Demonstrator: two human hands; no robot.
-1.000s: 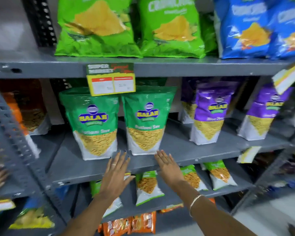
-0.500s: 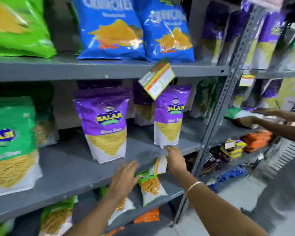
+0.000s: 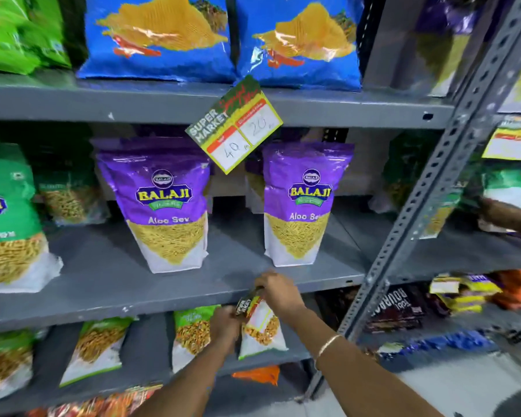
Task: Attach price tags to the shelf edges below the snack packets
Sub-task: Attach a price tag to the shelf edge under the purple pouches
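Right hand (image 3: 278,291) and left hand (image 3: 224,328) both pinch one price tag (image 3: 254,310) at the front edge of the middle shelf (image 3: 169,299), below the two purple Aloo Sev packets (image 3: 163,203). Tag tilted; its contact with the edge seems likely but is blurred. Fingers curled together on the tag. Another tag (image 3: 235,124) hangs askew from the upper shelf edge (reads 40 and 20).

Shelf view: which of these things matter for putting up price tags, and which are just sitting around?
Part of the job:
- price tag held by both hands, left hand and right hand
- shelf edge below the purple packets
- tilted price tag already hanging above

Just around:
- blue packets
- green packets
- metal post
- another person's hand at right
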